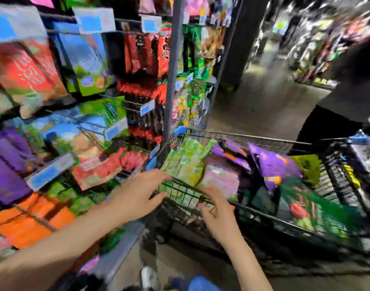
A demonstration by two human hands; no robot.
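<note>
The left hand [137, 194] lies flat on a packet [186, 160] in the cart [263, 138]; the right hand's [218, 215] hold is unclear. Seems light, slick: pinch its edge.

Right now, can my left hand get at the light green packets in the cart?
Probably yes. The left hand is at the cart's wire rim, fingertips by the light green packets, which stand above the rim with nothing across them.
</note>
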